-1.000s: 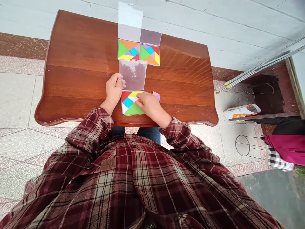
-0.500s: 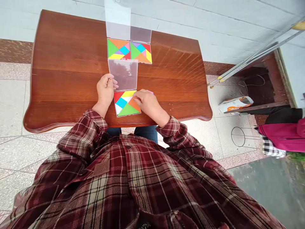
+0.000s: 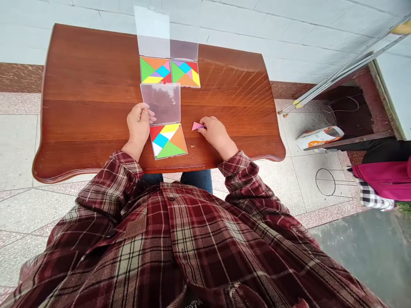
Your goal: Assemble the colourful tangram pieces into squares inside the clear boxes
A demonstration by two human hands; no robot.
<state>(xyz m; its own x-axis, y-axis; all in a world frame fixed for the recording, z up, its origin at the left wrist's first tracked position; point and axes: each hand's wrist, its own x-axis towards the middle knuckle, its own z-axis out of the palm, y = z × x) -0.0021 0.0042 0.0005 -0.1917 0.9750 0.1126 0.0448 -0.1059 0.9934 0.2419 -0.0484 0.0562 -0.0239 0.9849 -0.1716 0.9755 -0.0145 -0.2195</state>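
Note:
My left hand (image 3: 138, 124) rests on the brown wooden table (image 3: 90, 77), its thumb and fingers pinching the lower left corner of a clear plastic lid (image 3: 163, 102). Below that lid lies an open square case of coloured tangram tiles (image 3: 168, 142), touching neither hand. My right hand (image 3: 216, 134) stands to the right of it, fingertips on a small pink triangular tile (image 3: 196, 126). Farther off, two more filled tangram squares (image 3: 156, 70) (image 3: 185, 73) sit side by side below their clear lids (image 3: 153, 46).
The table's curved near edge runs just past my wrists. A white and orange carton (image 3: 319, 137), a wire ring stand (image 3: 325, 182), long metal rods (image 3: 337, 81) and a magenta cloth (image 3: 382, 182) lie on the floor to the right.
My right hand has left the tangram square and moved right, onto the pink tile, which now lies nearer the case. The left hand stays on the lid. The view has drifted slightly.

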